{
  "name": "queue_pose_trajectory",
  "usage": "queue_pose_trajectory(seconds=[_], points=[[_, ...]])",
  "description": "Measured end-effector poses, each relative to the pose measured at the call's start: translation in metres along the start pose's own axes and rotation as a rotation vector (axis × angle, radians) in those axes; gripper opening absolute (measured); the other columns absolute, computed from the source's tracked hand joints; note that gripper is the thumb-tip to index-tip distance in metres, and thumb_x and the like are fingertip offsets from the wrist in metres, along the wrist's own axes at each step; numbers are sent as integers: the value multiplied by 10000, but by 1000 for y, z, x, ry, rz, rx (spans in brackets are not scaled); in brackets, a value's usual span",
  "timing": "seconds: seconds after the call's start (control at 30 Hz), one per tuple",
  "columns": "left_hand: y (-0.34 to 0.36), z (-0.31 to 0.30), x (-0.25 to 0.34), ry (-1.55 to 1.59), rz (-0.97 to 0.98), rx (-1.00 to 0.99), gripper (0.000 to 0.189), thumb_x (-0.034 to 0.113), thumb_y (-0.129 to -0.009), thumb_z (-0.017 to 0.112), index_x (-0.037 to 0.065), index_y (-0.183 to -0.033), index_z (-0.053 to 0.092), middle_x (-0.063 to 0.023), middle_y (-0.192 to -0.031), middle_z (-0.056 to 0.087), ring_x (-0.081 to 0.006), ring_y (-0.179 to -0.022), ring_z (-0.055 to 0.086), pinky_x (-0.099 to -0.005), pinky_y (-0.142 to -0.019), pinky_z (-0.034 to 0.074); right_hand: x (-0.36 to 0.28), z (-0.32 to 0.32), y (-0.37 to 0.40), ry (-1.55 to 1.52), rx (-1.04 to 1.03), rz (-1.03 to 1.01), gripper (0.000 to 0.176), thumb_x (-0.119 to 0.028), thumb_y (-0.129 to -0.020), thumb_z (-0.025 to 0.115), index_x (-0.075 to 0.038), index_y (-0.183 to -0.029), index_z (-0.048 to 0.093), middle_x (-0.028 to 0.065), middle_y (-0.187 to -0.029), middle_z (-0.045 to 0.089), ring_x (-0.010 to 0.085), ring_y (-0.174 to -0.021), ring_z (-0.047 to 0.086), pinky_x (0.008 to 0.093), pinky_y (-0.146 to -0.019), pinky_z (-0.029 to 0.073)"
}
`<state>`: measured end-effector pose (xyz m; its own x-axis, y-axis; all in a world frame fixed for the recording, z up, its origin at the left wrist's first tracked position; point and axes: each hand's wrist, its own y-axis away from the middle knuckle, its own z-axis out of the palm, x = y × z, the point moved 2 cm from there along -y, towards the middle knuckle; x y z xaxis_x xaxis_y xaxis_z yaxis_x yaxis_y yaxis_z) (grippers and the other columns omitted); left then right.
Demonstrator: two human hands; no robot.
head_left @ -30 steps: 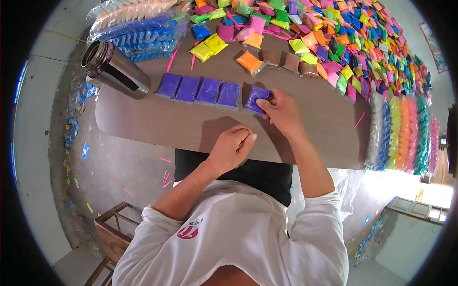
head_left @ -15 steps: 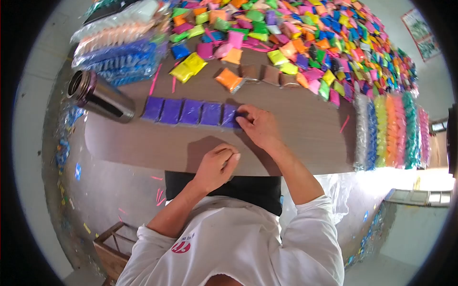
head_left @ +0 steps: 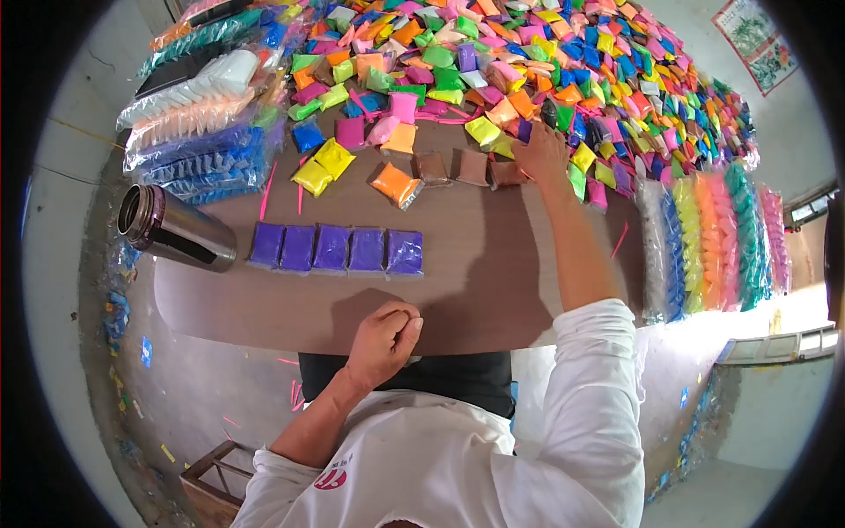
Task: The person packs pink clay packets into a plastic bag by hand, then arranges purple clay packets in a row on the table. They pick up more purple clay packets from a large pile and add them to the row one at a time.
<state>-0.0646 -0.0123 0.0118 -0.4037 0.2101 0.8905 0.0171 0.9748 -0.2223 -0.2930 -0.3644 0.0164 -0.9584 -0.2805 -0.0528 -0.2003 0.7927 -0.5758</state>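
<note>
At the near edge of the packet pile (head_left: 616, 79), right hand (head_left: 544, 158) stretched far out over the table (head_left: 440, 321), back upward, beside a brown packet (head_left: 508, 174) and with a purple packet (head_left: 525, 131) at the fingertips. Cannot tell the spread or grip of those fingers. Closer in, left hand (head_left: 384, 345) curled closed, thumb on top, contents hidden. Beyond it, five purple packets (head_left: 333, 249) side by side in a row. On the white shirt (head_left: 431, 449), a round red emblem (head_left: 332, 480) with dark lettering too small to read.
</note>
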Motion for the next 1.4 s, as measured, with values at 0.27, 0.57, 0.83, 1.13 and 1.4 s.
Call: queue_pose_trajectory(seconds=[0.27,0.57,0.83,1.13,1.4], points=[[0,0,1,5,9,9,127,78,-927,621,-29,-858,629,-139,-894,652,-301,-771,631,-352,-669,509,11,-5,-12,109,-84,123,171,-182,-840,612,-50,-937,662,167,-834,713,351,-852,684,512,-764,516],[1,-1,-9,76,16,18,292,226,-1003,541,-33,-907,634,-123,-877,645,-224,-759,617,-324,-687,489,-20,-100,95,-1417,-136,661,162,-171,-976,624,-22,-1019,673,1,-783,637,84,-673,564,239,-621,458],[3,-6,-13,239,-92,-59,320,293,-1011,540,-17,-973,609,-126,-840,558,-212,-722,514,-321,-683,446,-151,-151,232,-1673,-510,749,146,-126,-972,630,-8,-1054,657,21,-868,661,86,-726,617,238,-678,538],[3,-6,-8,195,-8,-48,380,348,-1013,539,-20,-1062,620,-188,-930,624,-321,-828,607,-383,-781,489,-164,-165,201,-1703,-801,552,193,-210,-957,674,-31,-1028,674,-40,-844,611,39,-727,490,209,-648,405],[1,-12,-4,177,-136,-88,391,335,-1019,529,-47,-996,610,-207,-880,609,-355,-775,585,-400,-729,485,-159,-150,198,-1448,-793,449,214,-205,-949,683,1,-1007,696,-36,-815,637,52,-736,522,229,-648,440]])
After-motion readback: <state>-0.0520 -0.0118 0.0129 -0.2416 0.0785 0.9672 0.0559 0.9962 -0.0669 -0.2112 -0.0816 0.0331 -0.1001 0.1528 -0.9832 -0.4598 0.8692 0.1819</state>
